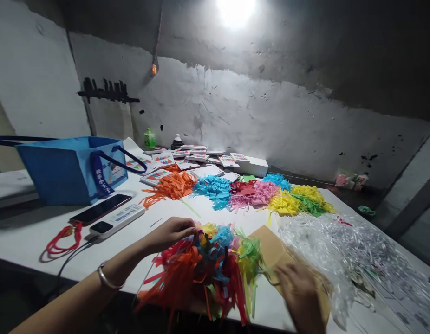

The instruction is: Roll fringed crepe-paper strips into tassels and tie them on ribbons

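Note:
A bunch of fringed tissue-paper tassels (pixel 215 264) in red, orange, blue, yellow and green lies at the table's front edge, its strips hanging over. My left hand (pixel 178 229), with a silver bangle on the wrist, has its fingers curled on the bunch's upper left side. To the right, my right hand (pixel 298 287) is smeared by motion over a sheet of brown paper or card (pixel 270 246); its fingers cannot be made out clearly. Behind the bunch, piles of tassels sit in a row, among them orange (pixel 175 184), blue (pixel 213 188), pink (pixel 258 192) and yellow (pixel 284 202).
A blue tote bag (pixel 65 171) stands at the left, beside a phone (pixel 101 208), a white power bank (pixel 117 220) and a red cord (pixel 63 241). Flat printed packs (pixel 197 157) are heaped at the back. Clear plastic wrapping (pixel 368 250) covers the right side.

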The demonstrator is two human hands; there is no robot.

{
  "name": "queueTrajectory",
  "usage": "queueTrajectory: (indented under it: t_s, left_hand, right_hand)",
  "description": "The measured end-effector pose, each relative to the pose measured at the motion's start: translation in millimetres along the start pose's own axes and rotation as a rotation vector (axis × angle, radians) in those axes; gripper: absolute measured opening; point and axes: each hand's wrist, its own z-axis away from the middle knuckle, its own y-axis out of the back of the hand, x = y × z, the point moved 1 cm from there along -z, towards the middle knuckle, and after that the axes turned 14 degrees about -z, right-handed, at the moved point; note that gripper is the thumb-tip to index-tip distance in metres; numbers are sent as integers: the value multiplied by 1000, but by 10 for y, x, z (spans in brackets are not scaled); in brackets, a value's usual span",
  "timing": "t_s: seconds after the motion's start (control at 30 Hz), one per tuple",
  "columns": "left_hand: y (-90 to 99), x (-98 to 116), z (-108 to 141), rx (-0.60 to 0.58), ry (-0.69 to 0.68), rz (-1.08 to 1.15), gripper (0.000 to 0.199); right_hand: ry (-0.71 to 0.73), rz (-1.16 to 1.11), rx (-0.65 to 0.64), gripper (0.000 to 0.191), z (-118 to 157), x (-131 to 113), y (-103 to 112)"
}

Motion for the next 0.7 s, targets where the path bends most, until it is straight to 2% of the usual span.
queueTrajectory:
  t_s: [0.07, 0.1, 0.13, 0.2, 0.33, 0.47, 0.57, 0.7]
  left_hand:
    - [0, 19, 17, 4, -9, -7, 48]
    - [1, 23, 29, 5, -13, -11, 48]
    - [3, 24, 43, 6, -17, -15, 48]
    - [10, 18, 78, 10, -24, -23, 48]
    - [19, 6, 140, 25, -45, -33, 47]
    - [-4, 54, 148, 50, -101, -49, 40]
    - [-12, 163, 162, 103, -130, -90, 30]
    - [-2, 417, 248, 197, -154, -164, 18]
  right_hand:
    - [67, 96, -52, 8, -128, -17, -565]
    - [87, 113, -64, 9, -181, -23, -777]
    - [100, 119, -78, 13, -229, -27, -931]
    - [112, 93, -105, 22, -308, -28, -1063]
    - [94, -36, -171, 25, -368, -27, -906]
    - [-9, -191, -245, 35, -296, -23, -751]
    - [-109, -293, -284, 42, -227, -60, -694]
    - [-126, -295, -286, 43, -178, -265, -510]
